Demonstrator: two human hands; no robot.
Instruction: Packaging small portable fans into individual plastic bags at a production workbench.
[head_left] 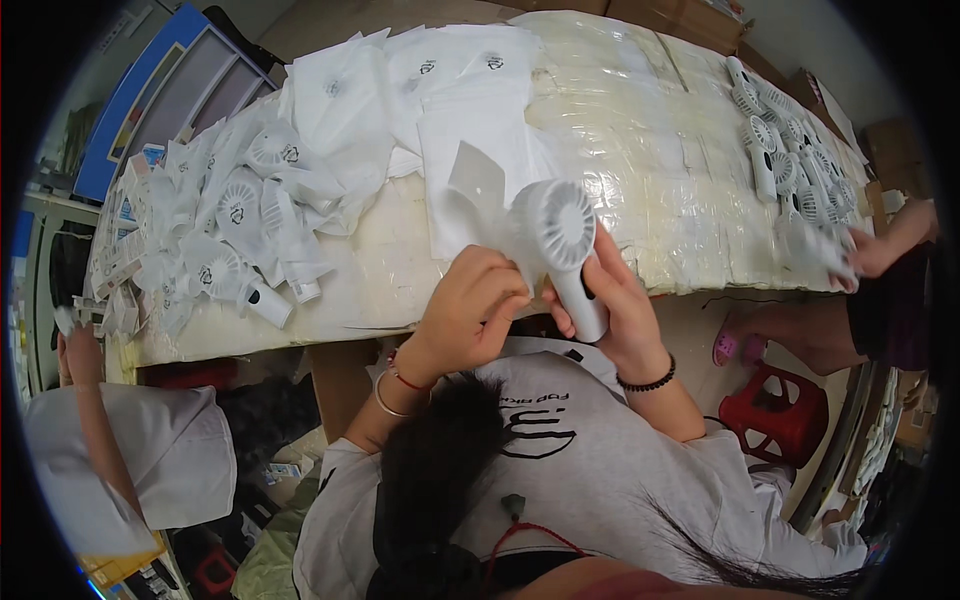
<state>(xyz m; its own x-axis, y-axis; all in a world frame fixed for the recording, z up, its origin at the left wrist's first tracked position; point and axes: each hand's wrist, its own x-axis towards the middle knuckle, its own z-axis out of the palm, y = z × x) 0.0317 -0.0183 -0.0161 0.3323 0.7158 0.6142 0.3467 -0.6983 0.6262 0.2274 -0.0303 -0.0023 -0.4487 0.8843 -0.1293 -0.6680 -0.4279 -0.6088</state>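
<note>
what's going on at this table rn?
The person's right hand grips a white handheld fan. Their left hand is curled beside it; whether it pinches anything is unclear. Flat white bags lie beyond the hands, fans in translucent bags are heaped at left, and bare fans sit at far right, near a co-worker's hand.
</note>
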